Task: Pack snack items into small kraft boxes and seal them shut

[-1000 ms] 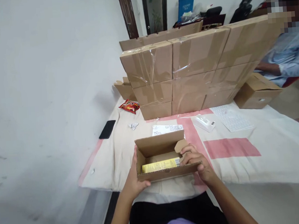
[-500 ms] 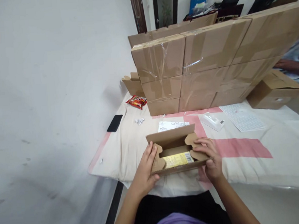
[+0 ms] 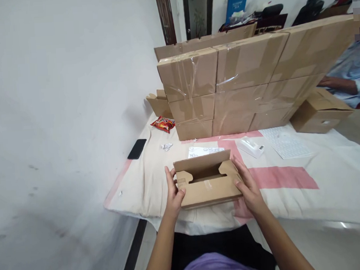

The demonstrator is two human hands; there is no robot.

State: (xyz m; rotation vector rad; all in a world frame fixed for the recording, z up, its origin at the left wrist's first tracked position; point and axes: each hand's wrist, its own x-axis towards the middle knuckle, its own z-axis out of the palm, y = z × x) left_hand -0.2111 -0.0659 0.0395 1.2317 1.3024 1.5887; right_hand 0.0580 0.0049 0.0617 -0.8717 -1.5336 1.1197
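A small brown cardboard box sits close to me at the near side of the cloth-covered table, its back flap raised and its two side flaps folded inward. My left hand grips its left end, thumb on the near corner and fingers behind the side. At the right end, my right hand grips it, thumb near the front corner and fingers along the outer side. The near panel blocks the view of what lies inside. Behind the box lies a printed white sheet, partly covered by the flap.
Taped brown cartons form a wall across the table. Left lie a black phone, a red snack packet and crumpled paper. Right are a white device, a label sheet, another carton and a person's arm.
The yellow pack seen inside the box is now hidden behind the near cardboard panel, which faces up toward me. Both hands have shifted from the side flaps to the box's outer ends.
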